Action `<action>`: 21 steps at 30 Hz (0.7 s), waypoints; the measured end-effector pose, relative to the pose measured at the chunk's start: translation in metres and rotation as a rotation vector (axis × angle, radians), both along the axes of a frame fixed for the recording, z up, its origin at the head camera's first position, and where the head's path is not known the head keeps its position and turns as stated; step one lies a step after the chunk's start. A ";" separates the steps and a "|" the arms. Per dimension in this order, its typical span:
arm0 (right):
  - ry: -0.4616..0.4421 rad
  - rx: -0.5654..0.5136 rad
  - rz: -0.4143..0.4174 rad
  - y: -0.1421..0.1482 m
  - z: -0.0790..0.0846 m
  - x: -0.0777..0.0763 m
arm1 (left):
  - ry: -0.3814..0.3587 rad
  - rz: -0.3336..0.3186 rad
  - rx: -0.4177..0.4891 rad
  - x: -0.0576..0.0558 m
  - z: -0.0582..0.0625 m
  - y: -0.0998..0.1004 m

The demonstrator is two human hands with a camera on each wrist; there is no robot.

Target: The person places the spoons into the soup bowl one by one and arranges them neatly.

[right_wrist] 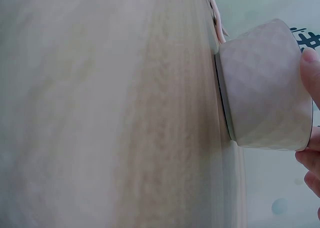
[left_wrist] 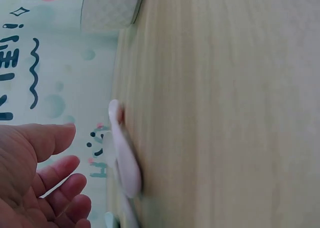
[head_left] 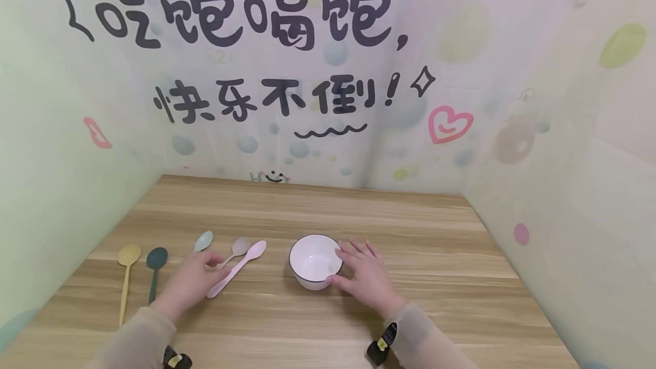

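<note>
My left hand [head_left: 191, 279] hovers over the spoons at the left, its fingers loosely bent. In the left wrist view, a gap shows between thumb and fingers, with nothing in it. Right beside it lie a pink spoon [head_left: 237, 269] and a beige spoon [head_left: 240, 247], partly covered by the hand. A pale blue spoon [head_left: 204, 240] has its handle hidden behind the same hand. My right hand [head_left: 370, 278] touches the right side of a white bowl [head_left: 311, 286] with a dark rim, fingers spread and nearly straight. The bowl stands upright; its faceted wall shows in the right wrist view.
Farther left on the wooden table [head_left: 420, 232] lie a yellow spoon [head_left: 126, 278] and a dark green spoon [head_left: 155, 266]. Printed curtain-like walls [head_left: 328, 152] enclose the table at the back and both sides. A small black device [head_left: 381, 346] is strapped at the right wrist.
</note>
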State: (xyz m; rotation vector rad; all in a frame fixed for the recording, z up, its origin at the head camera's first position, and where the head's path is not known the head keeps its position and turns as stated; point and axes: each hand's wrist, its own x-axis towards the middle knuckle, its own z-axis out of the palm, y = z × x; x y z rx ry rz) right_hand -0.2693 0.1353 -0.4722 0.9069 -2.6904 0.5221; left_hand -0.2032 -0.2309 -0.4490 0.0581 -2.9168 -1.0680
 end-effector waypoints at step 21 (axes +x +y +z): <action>-0.007 -0.002 -0.003 0.000 0.001 0.000 | 0.041 0.072 -0.124 -0.006 -0.018 0.004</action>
